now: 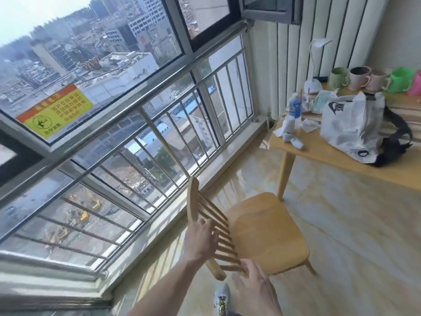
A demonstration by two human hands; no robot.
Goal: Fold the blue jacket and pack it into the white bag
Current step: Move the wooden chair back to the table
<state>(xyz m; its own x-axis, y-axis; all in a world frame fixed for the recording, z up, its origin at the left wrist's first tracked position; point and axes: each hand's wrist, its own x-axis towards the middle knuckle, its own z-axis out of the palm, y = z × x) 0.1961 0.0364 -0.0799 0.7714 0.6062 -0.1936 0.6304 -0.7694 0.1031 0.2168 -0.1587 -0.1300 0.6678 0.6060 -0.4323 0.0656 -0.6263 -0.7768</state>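
The person is standing beside a wooden chair set close along the window railing, its spindle back turned toward the camera and its seat bare. Both hands are reaching at that back, which suggests the chair is being steadied or shifted, probably to clear working room; this is a judgement only.

The left hand is lying open against the upper spindles, fingers loosely spread and curling at the top rail rather than clamping it. The right hand is hovering at the lower end of the back, fingers extended and slightly apart, tips at or just beside the spindles; whether they are touching cannot be told, as the view is blurred. Neither hand is holding any garment.

The white bag is standing on the wooden table well apart from the hands, with a black strap trailing beside it, and mugs and a bottle nearby. The blue jacket is not showing anywhere in view, so folding appears not yet begun.
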